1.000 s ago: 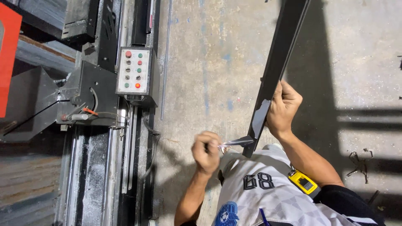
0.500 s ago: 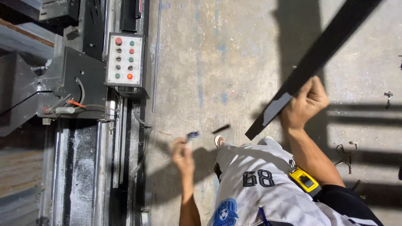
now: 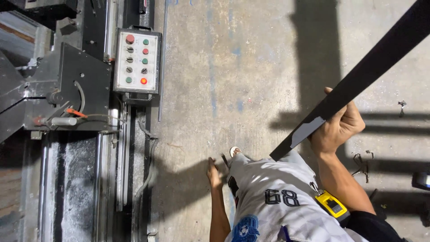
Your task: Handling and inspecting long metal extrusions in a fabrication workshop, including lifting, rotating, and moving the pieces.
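Your right hand (image 3: 337, 127) wraps its grip around the long dark metal bar (image 3: 358, 78) near its lower end, angling it clear of the concrete floor (image 3: 251, 67). Your left hand (image 3: 214, 172) hangs low beside your leg; whether it holds anything cannot be told.

— Left side of the view?
— A dark machine (image 3: 67, 89) carries a grey control panel (image 3: 136, 60) with red and green buttons; a long metal rail (image 3: 107, 179) runs below it.
— Floor?
— Concrete floor (image 3: 251, 67), blue-streaked. Small metal scraps (image 3: 363, 162) lie at right, near a yellow tape measure (image 3: 332, 205).
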